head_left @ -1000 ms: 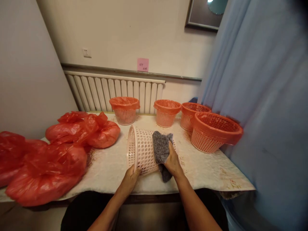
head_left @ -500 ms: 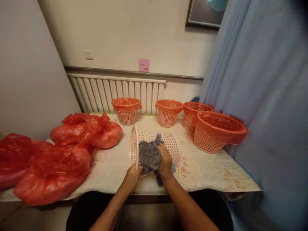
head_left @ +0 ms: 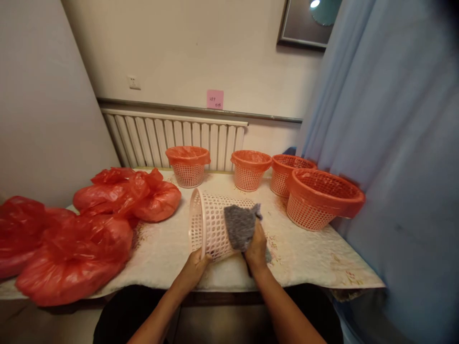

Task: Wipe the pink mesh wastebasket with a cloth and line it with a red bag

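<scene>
A pale pink perforated plastic basket (head_left: pixel 214 222) lies on its side over the table, its open mouth facing left. My left hand (head_left: pixel 196 263) grips its rim at the lower front, fingers closed around the edge. Bunched in my right hand (head_left: pixel 256 246) is a grey cloth (head_left: pixel 239 225), pressed against the outside wall of the basket toward its base. My right fingers are closed on the cloth and partly hidden behind it. The bottom end of the basket is covered by the cloth and hand.
Several red-lined baskets stand behind: one at back left (head_left: pixel 189 173), one in the middle (head_left: pixel 249 177), others by the blue curtain (head_left: pixel 401 157), the nearest large (head_left: pixel 311 210). Full red plastic bags (head_left: pixel 79 258) crowd the left of the cloth-covered table (head_left: pixel 304 267). A radiator (head_left: pixel 158 136) lines the wall.
My right hand and the grey cloth have slid right along the basket, from near the rim toward the base. My left hand still holds the rim; the basket has shifted slightly left.
</scene>
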Motion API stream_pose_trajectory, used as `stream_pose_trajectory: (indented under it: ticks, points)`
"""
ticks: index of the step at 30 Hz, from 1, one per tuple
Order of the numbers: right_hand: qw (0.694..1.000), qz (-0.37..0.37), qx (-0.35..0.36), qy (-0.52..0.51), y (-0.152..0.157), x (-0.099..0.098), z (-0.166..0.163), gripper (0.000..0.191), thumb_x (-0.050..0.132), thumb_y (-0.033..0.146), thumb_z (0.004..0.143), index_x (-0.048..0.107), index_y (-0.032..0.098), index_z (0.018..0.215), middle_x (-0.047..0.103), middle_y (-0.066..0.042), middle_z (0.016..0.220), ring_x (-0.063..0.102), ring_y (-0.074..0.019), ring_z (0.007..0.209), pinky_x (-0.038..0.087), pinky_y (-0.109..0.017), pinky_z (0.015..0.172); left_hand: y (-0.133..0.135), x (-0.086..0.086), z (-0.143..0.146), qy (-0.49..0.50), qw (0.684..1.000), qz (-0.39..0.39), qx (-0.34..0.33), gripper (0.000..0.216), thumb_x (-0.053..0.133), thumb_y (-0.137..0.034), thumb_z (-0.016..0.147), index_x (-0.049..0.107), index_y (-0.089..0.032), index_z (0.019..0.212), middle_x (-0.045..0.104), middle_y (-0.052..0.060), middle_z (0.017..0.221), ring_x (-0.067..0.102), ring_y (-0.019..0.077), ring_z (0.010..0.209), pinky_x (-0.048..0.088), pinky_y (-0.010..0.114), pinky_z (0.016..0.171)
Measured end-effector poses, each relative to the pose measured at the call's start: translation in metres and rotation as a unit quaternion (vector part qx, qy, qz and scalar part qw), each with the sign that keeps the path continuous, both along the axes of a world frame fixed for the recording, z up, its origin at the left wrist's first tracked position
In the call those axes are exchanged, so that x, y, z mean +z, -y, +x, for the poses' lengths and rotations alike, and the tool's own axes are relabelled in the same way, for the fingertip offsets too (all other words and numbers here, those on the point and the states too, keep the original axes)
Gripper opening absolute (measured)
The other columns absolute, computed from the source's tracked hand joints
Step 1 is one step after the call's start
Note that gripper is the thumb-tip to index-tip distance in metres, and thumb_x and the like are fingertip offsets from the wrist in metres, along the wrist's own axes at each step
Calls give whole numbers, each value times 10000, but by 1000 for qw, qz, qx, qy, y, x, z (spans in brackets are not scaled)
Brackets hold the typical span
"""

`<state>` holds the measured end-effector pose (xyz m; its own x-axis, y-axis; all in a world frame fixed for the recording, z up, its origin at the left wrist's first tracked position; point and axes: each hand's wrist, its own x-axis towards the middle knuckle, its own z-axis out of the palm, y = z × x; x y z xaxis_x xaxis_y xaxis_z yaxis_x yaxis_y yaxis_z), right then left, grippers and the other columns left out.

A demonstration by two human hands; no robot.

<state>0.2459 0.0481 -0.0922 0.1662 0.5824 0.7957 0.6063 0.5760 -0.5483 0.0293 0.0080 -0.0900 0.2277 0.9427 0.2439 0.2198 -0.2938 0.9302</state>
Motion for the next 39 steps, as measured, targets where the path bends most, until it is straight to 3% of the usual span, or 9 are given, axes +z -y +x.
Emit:
stream_pose_trajectory:
  ticks: [4, 10, 14, 18, 24, 30, 33, 36, 39]
  points:
    - [989, 37, 82, 118, 28, 6, -51, 647, 513, 151, 780, 380, 128, 1413, 422, -174, 1446, 381, -302, 1359, 372, -519, 1090, -6, 20, 6, 9, 999, 3, 36, 632, 398, -647, 847, 699, -112, 998, 749, 113, 965, 649, 298, 977, 485, 417, 935]
    - [991, 81, 46, 94, 26, 5, -65, 528, 429, 102, 852, 440, 166, 1375, 517, -154, 1370, 441, -262, 1320, 404, -517, 1072, -5, 36, 9, 11, 998, -9, 61, 652, 333, -641, 874, 678, -99, 985, 735, 115, 978, 648, 274, 930, 494, 384, 900]
    - [999, 30, 22, 5, -1, 3, -28, 392, 414, 148, 892, 561, 175, 1255, 604, -121, 1272, 516, -236, 1240, 421, -472, 1048, -4, 28, 7, 10, 997, -21, 68, 583, 442, -603, 841, 674, -87, 982, 741, 110, 910, 663, 287, 906, 519, 387, 838]
    - [988, -79, -11, -130, -8, 10, 8, 263, 519, 299, 845, 666, 150, 1004, 712, -81, 950, 640, -230, 907, 523, -370, 832, 8, 17, 18, 5, 999, -13, 44, 441, 538, -446, 831, 666, -107, 1082, 730, 129, 1080, 642, 294, 1047, 478, 412, 955]
    - [974, -156, 45, -160, 19, 39, 2, 292, 571, 355, 800, 691, 132, 945, 729, -95, 881, 662, -234, 795, 538, -317, 707, 23, 1, 62, -93, 993, 78, 0, 423, 527, -286, 847, 581, -173, 1252, 673, 131, 1222, 600, 301, 1149, 449, 442, 1007]
    - [997, -24, 69, 37, 53, 49, -27, 549, 484, 140, 818, 479, 172, 1366, 564, -122, 1319, 519, -284, 1231, 427, -472, 1043, 15, -11, 89, -107, 988, 107, -30, 292, 530, -242, 802, 714, -198, 1025, 721, 138, 1115, 645, 327, 1052, 502, 433, 942]
    - [996, 11, 38, 82, 56, 46, -23, 600, 435, 75, 806, 452, 214, 1389, 571, -112, 1296, 511, -276, 1232, 430, -503, 1034, 13, -12, 83, -99, 986, 125, -40, 334, 591, -261, 785, 682, -227, 1105, 724, 92, 1113, 657, 287, 1019, 530, 375, 903]
    - [998, 7, 19, 67, 52, 43, -1, 540, 504, 121, 803, 507, 231, 1331, 622, -103, 1198, 572, -279, 1129, 474, -489, 978, 7, -7, 59, -93, 986, 135, 26, 565, 667, -282, 747, 529, -204, 1289, 678, 93, 1138, 636, 280, 1019, 521, 431, 913]
    - [998, -35, 41, 33, 45, 39, 33, 504, 609, 229, 780, 546, 218, 1279, 633, -102, 1186, 595, -280, 1097, 491, -472, 957, -10, 8, 23, -91, 968, 164, 165, 546, 551, -278, 860, 398, -173, 1373, 538, 153, 1280, 491, 323, 1223, 368, 557, 1049]
